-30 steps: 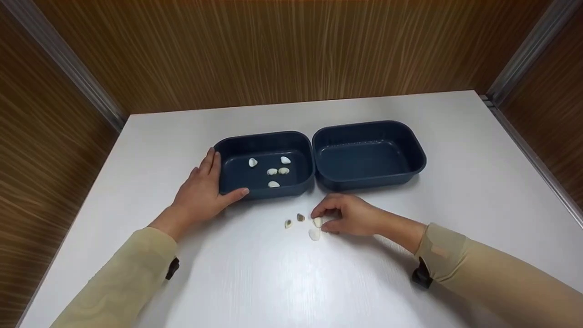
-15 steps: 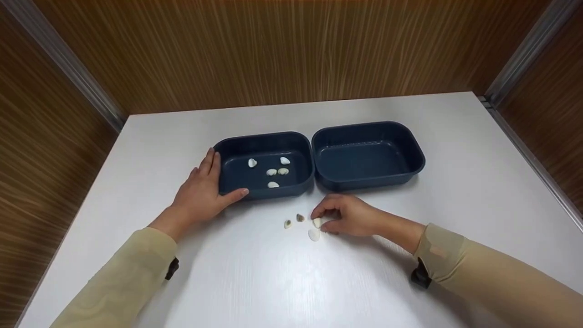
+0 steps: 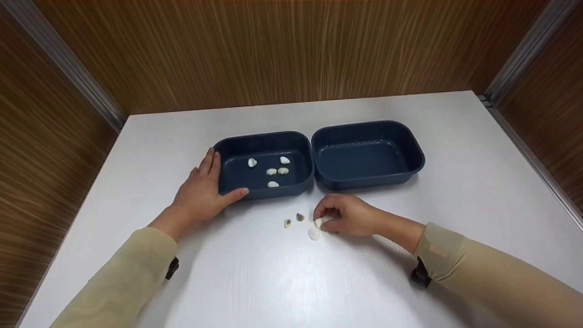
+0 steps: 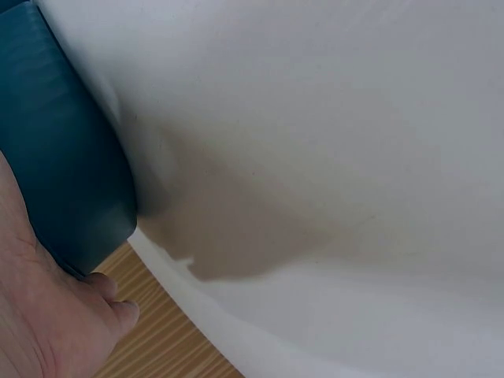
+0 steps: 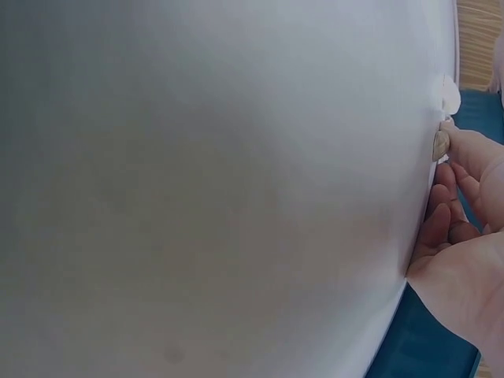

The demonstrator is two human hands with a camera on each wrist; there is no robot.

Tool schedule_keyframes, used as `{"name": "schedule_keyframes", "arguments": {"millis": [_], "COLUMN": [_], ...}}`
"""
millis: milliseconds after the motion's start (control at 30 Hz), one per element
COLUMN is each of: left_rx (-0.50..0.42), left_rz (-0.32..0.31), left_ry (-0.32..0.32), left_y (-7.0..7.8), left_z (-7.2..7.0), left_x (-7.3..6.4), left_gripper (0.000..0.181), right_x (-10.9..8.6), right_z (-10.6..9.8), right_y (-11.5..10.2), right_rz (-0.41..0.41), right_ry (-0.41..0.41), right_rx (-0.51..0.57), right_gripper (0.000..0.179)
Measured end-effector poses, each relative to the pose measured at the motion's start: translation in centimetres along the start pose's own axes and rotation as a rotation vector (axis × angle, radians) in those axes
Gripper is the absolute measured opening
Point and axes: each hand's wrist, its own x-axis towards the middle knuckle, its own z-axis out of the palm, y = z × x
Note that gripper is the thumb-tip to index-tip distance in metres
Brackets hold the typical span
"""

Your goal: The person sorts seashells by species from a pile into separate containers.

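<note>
With finger and thumb, my right hand [image 3: 348,216] pinches a small white seashell [image 3: 318,222] just above the table in the head view. Just below it lies a flatter white shell [image 3: 314,234]. A brown-marked shell [image 3: 300,217] and a pale one with a dark spot [image 3: 287,223] lie to its left. Another shell is partly hidden under the right hand. My left hand [image 3: 200,191] rests against the left blue bin [image 3: 268,193], straight fingers along its side and thumb at its front. Several white shells [image 3: 272,171] lie spread over that bin's floor.
A second blue bin [image 3: 369,182] stands right beside the first and holds no shells. Both are on a white table [image 3: 255,282]. Wood-grain panels [image 3: 291,54] rise behind the table and at both sides.
My right fingertips have shifted very slightly to the right with the pinched white shell. The left hand, the bins and the other shells stay where they were.
</note>
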Motion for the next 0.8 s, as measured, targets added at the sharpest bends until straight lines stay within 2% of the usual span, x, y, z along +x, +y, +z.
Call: {"name": "schedule_keyframes", "arguments": {"millis": [267, 467, 800], "left_rx": [0.005, 0.005, 0.008], "left_rz": [-0.013, -0.013, -0.004], "left_ry": [-0.019, -0.021, -0.019], "left_y": [-0.02, 0.02, -0.05], "left_z": [-0.01, -0.05, 0.08], "left_x": [0.09, 0.04, 0.13], "left_gripper": [0.133, 0.134, 0.133], "right_x": [-0.09, 0.03, 0.18], "right_z": [-0.10, -0.06, 0.10], "right_y": [-0.12, -0.25, -0.19], "right_rz": [0.038, 0.067, 0.068], "right_ry": [-0.015, -0.031, -0.032], "right_rx": [0.073, 0.072, 0.072], "right_gripper": [0.018, 0.017, 0.017]}}
